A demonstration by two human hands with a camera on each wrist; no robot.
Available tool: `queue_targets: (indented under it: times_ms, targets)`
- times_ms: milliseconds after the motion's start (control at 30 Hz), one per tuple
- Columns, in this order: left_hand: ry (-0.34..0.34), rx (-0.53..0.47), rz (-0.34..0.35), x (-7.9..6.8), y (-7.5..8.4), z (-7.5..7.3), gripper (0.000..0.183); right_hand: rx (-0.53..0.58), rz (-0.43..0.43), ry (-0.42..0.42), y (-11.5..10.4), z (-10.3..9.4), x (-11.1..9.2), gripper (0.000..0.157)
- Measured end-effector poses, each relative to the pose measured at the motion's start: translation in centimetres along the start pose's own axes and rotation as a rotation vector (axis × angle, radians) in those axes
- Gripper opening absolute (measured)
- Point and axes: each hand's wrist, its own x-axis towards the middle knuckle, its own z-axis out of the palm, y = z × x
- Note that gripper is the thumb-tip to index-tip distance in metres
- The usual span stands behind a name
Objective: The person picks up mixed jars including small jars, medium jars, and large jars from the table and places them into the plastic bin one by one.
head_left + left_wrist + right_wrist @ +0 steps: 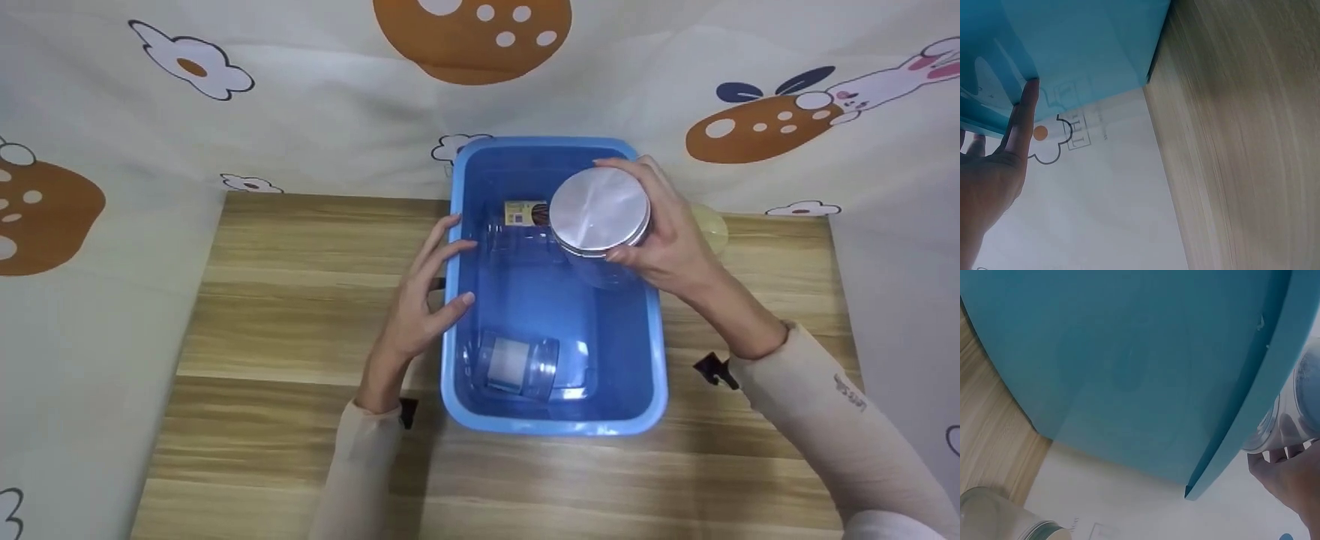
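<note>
My right hand (671,240) grips a clear jar (607,274) by its wide silver lid (600,210), above the right side of a blue plastic bin (555,427). In the right wrist view, the right hand (1289,481) has its fingers against the see-through jar (1286,422) beside the bin's rim. My left hand (416,300) rests at the bin's left rim, fingers spread and fairly straight. Inside the bin, a clear jar with a white label (508,365) lies on its side near the front. A small yellow box (519,213) sits toward the back, partly behind the lidded jar.
Behind my right hand, a pale yellow round-topped container (711,229) stands right of the bin. Black clips (718,370) show on the wooden tabletop (300,337). A patterned cloth (315,97) rises behind and at both sides.
</note>
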Motion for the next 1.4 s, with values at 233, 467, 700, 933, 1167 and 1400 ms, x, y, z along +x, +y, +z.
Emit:
queue_targets:
  times_ms: [233,467,700,933,1167,1400]
  targets:
    - [-0.003,-0.040,-0.017,0.5,3.1,-0.2,0.053,-0.078,-0.007,-0.030,0.2,0.2,0.4,0.102]
    - [0.007,-0.031,-0.036,0.4,4.3,-0.4,0.052,-0.209,0.073,-0.126,-0.1,0.5,0.9,0.087]
    - [0.006,-0.009,-0.031,0.6,4.3,-0.3,0.052,-0.356,0.124,-0.194,-0.6,1.0,0.9,0.090]
    - [-0.004,-0.021,-0.030,0.7,4.3,-0.2,0.053,-0.434,0.141,-0.251,-1.1,1.2,0.9,0.094]
    - [0.007,-0.024,0.004,0.5,4.1,-0.2,0.053,-0.487,0.147,-0.298,-1.2,1.9,0.9,0.097]
    - [0.000,-0.033,-0.012,0.5,4.1,-0.1,0.052,-0.596,0.161,-0.336,-1.2,2.5,1.2,0.102]
